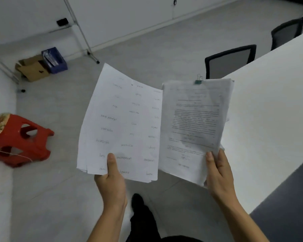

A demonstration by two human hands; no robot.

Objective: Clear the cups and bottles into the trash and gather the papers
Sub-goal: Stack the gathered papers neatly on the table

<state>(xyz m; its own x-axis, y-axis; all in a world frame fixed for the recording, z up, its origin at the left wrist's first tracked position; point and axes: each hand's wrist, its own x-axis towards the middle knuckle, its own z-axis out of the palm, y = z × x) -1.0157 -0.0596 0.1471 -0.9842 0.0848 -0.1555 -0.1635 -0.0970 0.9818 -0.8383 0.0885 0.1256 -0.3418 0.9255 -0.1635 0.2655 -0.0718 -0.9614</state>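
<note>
Now the loose handwritten sheets (122, 123) and the clipped bundle (194, 123) hang side by side above the floor, just beside the white table (269, 110). The left grip (110, 179) pinches the sheets' lower edge, thumb on top; the right grip (218, 173) pinches the bundle likewise. Best to lay the sheets squarely onto the bundle, edges aligned.

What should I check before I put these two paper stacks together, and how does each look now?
1. Left hand grips handwritten stack: ok.
2. Right hand grips printed stack: ok.
3. Binder clip on printed stack's top edge: ok.
4. Handwritten sheets squared: not ok, bottom-left corners fanned.
5. Both stacks same way up: cannot tell, print blurred.
</note>
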